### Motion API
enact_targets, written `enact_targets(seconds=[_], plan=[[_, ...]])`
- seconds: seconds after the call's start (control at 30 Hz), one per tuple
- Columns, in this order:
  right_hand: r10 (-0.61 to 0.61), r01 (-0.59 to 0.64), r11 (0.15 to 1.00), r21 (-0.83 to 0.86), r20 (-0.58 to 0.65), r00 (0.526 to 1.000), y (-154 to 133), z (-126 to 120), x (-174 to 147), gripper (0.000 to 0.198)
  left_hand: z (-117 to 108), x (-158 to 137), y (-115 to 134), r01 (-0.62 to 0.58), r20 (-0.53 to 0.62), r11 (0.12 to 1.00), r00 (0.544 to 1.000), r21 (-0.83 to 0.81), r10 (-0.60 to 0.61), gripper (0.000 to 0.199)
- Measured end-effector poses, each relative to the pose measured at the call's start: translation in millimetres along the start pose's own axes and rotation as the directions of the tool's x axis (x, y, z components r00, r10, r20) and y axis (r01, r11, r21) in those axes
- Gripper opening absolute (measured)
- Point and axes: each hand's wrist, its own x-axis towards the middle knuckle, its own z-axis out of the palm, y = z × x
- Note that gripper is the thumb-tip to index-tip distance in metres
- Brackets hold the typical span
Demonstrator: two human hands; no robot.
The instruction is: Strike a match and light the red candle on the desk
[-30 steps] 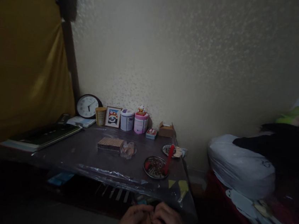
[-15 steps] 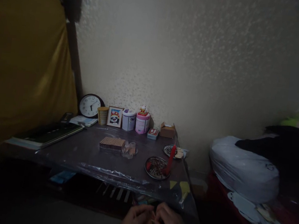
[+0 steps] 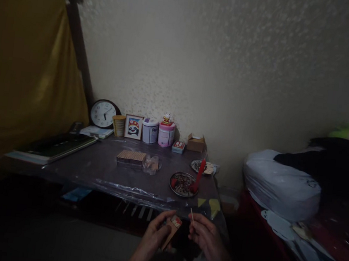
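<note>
My left hand [image 3: 155, 233] is closed around a small brown matchbox [image 3: 171, 233], which is tilted and slid open at its upper end, showing red-tipped matches. Just to the right, my right hand [image 3: 206, 234] pinches a single thin match [image 3: 192, 216] pointing upward. Both hands are in front of the table's near edge, apart from each other. Beyond them on the table, a red candle [image 3: 200, 172] stands unlit at the right side of a round metal plate [image 3: 170, 187] strewn with small dark and pale bits.
Behind lies a second plate [image 3: 191, 168] with pale matchsticks [image 3: 209, 168]. A row of matchboxes [image 3: 130, 158] sits mid-table beside crumpled plastic wrap [image 3: 151, 165]. Along the wall stand a clock [image 3: 103, 114], a paper cup [image 3: 118, 125], a picture frame [image 3: 133, 127] and tins [image 3: 150, 131].
My hands were together, low at the table edge; now they have separated. The right holds a match away from the matchbox in the left. The view has tilted slightly down.
</note>
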Motion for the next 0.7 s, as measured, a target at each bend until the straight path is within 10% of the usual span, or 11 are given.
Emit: enact_targets(seconds=[0.3,0.7], plan=[[0.019,-0.022,0.997,0.079,0.041,0.999,-0.3,8.6,-4.0,0.017,0.0,3.8,-6.2,0.021,0.008,1.000,1.000,-0.007,-0.021,0.060],[-0.249,0.263,0.909,-0.324,0.087,0.965,14.1,21.8,-7.6,0.026,-12.2,17.5,-22.7,-0.012,-0.033,0.998,0.999,-0.063,0.010,0.060]])
